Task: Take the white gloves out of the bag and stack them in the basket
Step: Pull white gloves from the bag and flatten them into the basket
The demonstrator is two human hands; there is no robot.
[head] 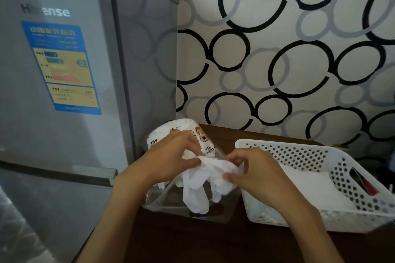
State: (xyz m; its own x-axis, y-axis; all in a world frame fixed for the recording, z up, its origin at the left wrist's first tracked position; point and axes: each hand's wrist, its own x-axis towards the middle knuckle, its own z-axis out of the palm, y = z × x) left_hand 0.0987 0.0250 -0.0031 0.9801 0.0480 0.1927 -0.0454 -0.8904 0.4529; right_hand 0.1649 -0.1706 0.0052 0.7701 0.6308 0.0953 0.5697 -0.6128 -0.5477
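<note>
Left hand (171, 156) and right hand (254, 168) grip pinched tight on white glove (198, 190) over clear bag (171, 200); basket (320, 218) just beside, on tabletop (192, 241).

Two hands hold a white glove (201, 179) up over a dark brown table (192, 241). The left hand (173, 156) pinches the top of the glove, and the right hand (254, 168) pinches it too, a little to the right. The glove's fingers hang down over a clear plastic bag (171, 200) lying on the table. Behind the hands stands a white bag with cartoon pictures (181, 132). On the right sits a white basket (342, 177) with holes, with white cloth (310, 188) inside. A grey fridge (74, 70) stands on the left. The far wall (288, 49) has black and grey rings.
</note>
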